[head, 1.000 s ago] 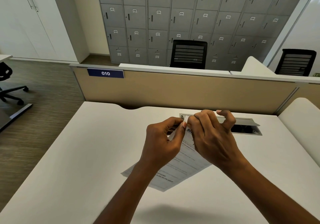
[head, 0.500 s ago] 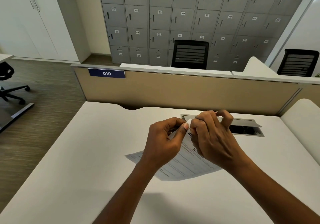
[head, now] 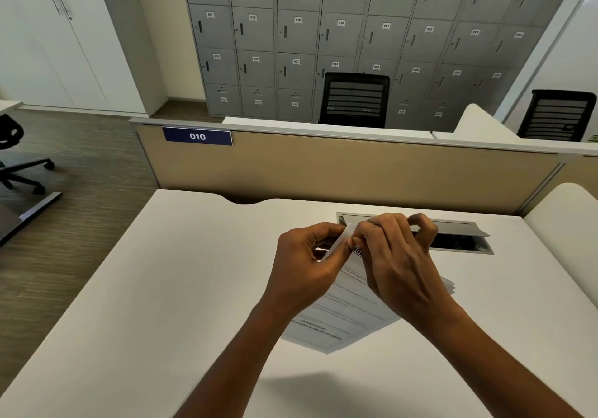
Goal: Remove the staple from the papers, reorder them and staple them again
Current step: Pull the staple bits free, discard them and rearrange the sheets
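White printed papers slope from my fingers down to the bench. My left hand pinches the folded top corner and my right hand pinches just beside it. The staple is hidden. I judge that prying slowly, gripping close, avoids tearing.

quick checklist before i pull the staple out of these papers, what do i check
1. Left hand pinches the papers at the top corner: ok.
2. Right hand fingers curl onto the same corner: ok.
3. Staple exposed and lifted: cannot tell, the fingers hide it.
4. Rest of the papers hangs down to the desk, uncreased: ok.
5. Open hatch lies just beyond the hands, so a loose staple might drop in: not ok.
6. Stapler within sight for restapling: not ok, none shows.
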`<state>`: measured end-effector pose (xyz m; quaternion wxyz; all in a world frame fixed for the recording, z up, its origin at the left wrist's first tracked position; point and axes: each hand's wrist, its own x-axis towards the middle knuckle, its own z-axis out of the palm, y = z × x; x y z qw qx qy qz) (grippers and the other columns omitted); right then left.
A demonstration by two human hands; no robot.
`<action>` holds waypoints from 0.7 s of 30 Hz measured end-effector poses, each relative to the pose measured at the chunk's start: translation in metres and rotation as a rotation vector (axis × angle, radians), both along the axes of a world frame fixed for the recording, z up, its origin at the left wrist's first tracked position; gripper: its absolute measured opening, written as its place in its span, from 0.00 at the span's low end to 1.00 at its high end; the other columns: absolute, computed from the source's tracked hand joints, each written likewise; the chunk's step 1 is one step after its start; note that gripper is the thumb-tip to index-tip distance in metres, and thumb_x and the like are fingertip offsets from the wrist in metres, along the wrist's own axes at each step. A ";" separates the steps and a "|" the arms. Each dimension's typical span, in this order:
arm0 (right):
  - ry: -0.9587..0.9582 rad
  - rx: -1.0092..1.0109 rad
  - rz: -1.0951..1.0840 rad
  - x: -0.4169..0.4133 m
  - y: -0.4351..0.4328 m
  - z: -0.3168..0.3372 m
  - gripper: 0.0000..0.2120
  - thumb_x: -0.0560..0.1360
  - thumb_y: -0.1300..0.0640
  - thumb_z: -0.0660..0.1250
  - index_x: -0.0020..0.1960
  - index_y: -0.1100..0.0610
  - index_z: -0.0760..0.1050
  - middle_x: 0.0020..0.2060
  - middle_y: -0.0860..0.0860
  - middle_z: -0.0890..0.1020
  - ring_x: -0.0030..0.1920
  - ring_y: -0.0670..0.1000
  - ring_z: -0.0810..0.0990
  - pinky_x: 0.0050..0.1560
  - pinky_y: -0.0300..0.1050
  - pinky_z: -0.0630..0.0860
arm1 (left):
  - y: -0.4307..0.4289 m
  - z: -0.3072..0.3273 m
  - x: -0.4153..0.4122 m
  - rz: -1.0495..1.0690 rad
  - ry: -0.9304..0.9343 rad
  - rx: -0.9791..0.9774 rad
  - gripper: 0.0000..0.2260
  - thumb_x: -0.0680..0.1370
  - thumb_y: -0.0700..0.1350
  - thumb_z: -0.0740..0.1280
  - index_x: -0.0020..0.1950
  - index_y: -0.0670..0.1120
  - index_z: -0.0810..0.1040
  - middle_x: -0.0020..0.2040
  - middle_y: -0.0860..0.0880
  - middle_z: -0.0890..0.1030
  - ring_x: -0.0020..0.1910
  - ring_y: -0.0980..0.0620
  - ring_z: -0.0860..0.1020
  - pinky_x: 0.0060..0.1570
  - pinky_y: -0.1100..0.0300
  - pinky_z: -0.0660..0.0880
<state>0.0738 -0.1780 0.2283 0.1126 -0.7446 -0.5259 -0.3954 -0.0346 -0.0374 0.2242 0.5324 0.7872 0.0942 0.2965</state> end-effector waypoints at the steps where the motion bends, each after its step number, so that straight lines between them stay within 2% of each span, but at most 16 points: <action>1: 0.001 0.011 -0.005 0.000 0.000 -0.003 0.16 0.71 0.55 0.71 0.55 0.58 0.71 0.48 0.59 0.82 0.51 0.56 0.77 0.59 0.52 0.64 | -0.001 0.000 0.000 0.011 -0.009 0.005 0.09 0.79 0.50 0.72 0.57 0.51 0.86 0.49 0.57 0.87 0.46 0.58 0.85 0.44 0.62 0.83; 4: -0.020 0.019 -0.019 -0.002 -0.003 -0.008 0.16 0.73 0.54 0.70 0.58 0.59 0.72 0.49 0.59 0.82 0.51 0.56 0.78 0.59 0.54 0.67 | -0.002 0.000 0.001 0.032 -0.024 0.021 0.08 0.80 0.48 0.72 0.58 0.51 0.86 0.47 0.61 0.85 0.46 0.61 0.85 0.44 0.68 0.80; 6: -0.061 0.025 -0.041 -0.004 -0.003 -0.006 0.12 0.76 0.54 0.66 0.57 0.59 0.74 0.48 0.58 0.83 0.50 0.56 0.78 0.58 0.54 0.66 | -0.003 -0.001 0.001 0.038 -0.034 0.036 0.09 0.80 0.47 0.72 0.59 0.50 0.86 0.47 0.62 0.85 0.46 0.62 0.85 0.44 0.70 0.79; 9: -0.085 0.042 -0.090 -0.007 0.000 0.000 0.09 0.78 0.55 0.64 0.53 0.59 0.77 0.46 0.57 0.83 0.47 0.57 0.81 0.57 0.54 0.63 | -0.006 -0.002 0.001 0.053 -0.063 0.066 0.09 0.80 0.44 0.72 0.60 0.48 0.86 0.48 0.62 0.84 0.46 0.65 0.84 0.46 0.72 0.78; 12: -0.028 0.077 -0.145 -0.011 0.005 0.004 0.11 0.80 0.54 0.61 0.49 0.59 0.79 0.43 0.56 0.82 0.44 0.57 0.81 0.55 0.54 0.62 | -0.009 -0.003 0.002 0.091 -0.110 0.101 0.10 0.79 0.42 0.73 0.60 0.46 0.86 0.51 0.61 0.84 0.47 0.68 0.83 0.49 0.74 0.77; 16: 0.232 0.245 -0.191 -0.025 0.018 0.007 0.13 0.82 0.55 0.56 0.47 0.57 0.77 0.42 0.52 0.79 0.44 0.55 0.78 0.52 0.55 0.62 | -0.015 -0.008 0.004 0.184 -0.179 0.134 0.11 0.78 0.39 0.73 0.60 0.47 0.86 0.51 0.62 0.84 0.48 0.68 0.83 0.51 0.72 0.78; 21: 0.662 0.467 -0.193 -0.042 0.033 0.007 0.08 0.80 0.53 0.58 0.47 0.52 0.74 0.43 0.46 0.77 0.45 0.49 0.76 0.52 0.51 0.62 | -0.020 -0.014 0.008 0.290 -0.280 0.283 0.11 0.78 0.38 0.73 0.60 0.44 0.85 0.51 0.51 0.88 0.48 0.57 0.85 0.48 0.65 0.81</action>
